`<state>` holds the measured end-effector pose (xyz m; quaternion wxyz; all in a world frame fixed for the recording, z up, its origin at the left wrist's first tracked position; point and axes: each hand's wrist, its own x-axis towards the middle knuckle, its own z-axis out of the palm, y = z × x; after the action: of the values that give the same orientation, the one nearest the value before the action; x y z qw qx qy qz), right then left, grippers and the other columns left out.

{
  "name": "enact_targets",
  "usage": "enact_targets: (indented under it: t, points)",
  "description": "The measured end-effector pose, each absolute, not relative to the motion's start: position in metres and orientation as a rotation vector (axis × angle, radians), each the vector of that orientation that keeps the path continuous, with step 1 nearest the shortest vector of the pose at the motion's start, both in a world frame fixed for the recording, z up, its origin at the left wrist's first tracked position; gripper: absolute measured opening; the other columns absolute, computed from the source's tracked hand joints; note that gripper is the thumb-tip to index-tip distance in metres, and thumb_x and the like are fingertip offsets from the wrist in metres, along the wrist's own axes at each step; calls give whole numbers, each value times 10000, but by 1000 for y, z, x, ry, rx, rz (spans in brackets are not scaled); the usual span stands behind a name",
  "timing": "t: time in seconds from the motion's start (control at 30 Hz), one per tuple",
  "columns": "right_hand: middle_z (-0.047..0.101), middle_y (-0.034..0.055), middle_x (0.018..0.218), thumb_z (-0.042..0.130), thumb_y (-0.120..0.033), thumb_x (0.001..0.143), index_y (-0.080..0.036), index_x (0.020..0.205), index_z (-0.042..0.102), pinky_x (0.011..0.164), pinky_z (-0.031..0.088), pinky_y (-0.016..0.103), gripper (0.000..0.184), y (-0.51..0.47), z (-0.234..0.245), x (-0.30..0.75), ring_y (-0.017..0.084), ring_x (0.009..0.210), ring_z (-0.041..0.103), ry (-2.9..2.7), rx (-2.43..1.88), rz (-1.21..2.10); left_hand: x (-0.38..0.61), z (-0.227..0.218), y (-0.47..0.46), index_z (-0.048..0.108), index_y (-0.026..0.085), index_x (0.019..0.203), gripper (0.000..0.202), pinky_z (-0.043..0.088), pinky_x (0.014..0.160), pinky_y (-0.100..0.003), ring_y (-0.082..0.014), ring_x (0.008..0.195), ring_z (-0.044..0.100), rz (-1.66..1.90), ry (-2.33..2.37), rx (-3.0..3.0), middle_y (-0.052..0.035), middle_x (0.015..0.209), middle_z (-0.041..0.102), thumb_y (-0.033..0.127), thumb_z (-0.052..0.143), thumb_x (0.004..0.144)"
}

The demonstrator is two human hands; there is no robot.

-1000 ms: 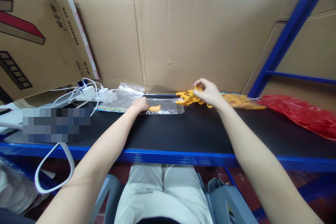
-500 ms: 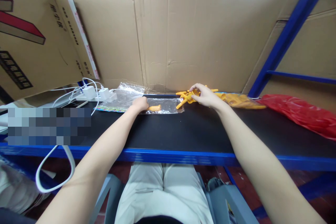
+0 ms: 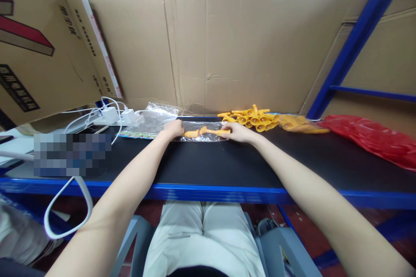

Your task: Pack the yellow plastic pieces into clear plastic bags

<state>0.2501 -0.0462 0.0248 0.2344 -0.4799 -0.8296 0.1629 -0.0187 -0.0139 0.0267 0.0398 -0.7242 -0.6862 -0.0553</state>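
My left hand (image 3: 174,129) is closed at the clear plastic bag (image 3: 158,114), its fingers wrapped round the near end of an orange ridged plastic piece (image 3: 191,134). My right hand (image 3: 239,132) pinches the end of a second orange plastic piece (image 3: 216,132). That piece points left, and its wider end meets or overlaps the tip of the first; I cannot tell whether they are joined. Both lie over clear film on the black tabletop. Just behind my right hand is a pile of orange plastic pieces (image 3: 256,117) with round hollow ends.
A clear bag of orange pieces (image 3: 300,124) lies right of the pile, beside a red plastic bag (image 3: 370,138). White chargers and cables (image 3: 110,114) sit at the left. A cardboard wall (image 3: 243,47) stands behind, and a blue rail (image 3: 221,191) edges the table.
My right hand has moved left and nearer from the pile, bringing an orange plastic piece to the one at my left hand. My left hand has stayed in place.
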Motion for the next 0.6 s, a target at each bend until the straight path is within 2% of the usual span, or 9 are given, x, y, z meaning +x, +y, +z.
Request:
enact_targets:
  t: [0.13, 0.27, 0.4, 0.47, 0.6]
  points:
    - [615, 32, 728, 611, -265, 724, -167, 760, 640, 623, 440, 298, 108, -52, 30, 248, 150, 657, 571, -2311, -1343, 285, -18, 26, -14, 621, 178, 1016, 334, 439, 826, -299, -239, 990, 587, -186, -2026, -2285, -121, 1061, 637, 330, 426, 792]
    - [610, 28, 666, 589, -251, 729, -149, 773, 669, 574, 437, 280, 137, -49, 29, 246, 136, 592, 560, -2211, -1385, 246, -14, 26, -14, 619, 199, 1022, 322, 430, 834, -281, -226, 1000, 579, -203, -1933, -2384, -93, 1071, 637, 344, 455, 786]
    - [630, 39, 662, 609, -260, 709, -140, 799, 690, 587, 455, 284, 170, -48, 25, 240, 145, 594, 569, -2111, -1452, 236, -10, 23, -13, 615, 211, 1036, 328, 428, 829, -283, -226, 997, 576, -268, -1843, -2455, -84, 1063, 639, 362, 460, 790]
    - [663, 53, 741, 604, -245, 709, -141, 845, 698, 639, 476, 283, 196, -51, 24, 235, 160, 662, 601, -2158, -1386, 344, -9, 21, -10, 621, 204, 1029, 326, 431, 811, -279, -222, 966, 586, -338, -1802, -2490, -81, 1023, 651, 359, 462, 790]
    - [658, 82, 1023, 587, -155, 672, -119, 999, 676, 841, 457, 287, 341, -60, 28, 229, 203, 940, 600, -2325, -1142, 547, -11, 17, -4, 622, 151, 1025, 333, 436, 749, -257, -196, 864, 601, -569, -1809, -2554, -87, 966, 658, 326, 431, 815]
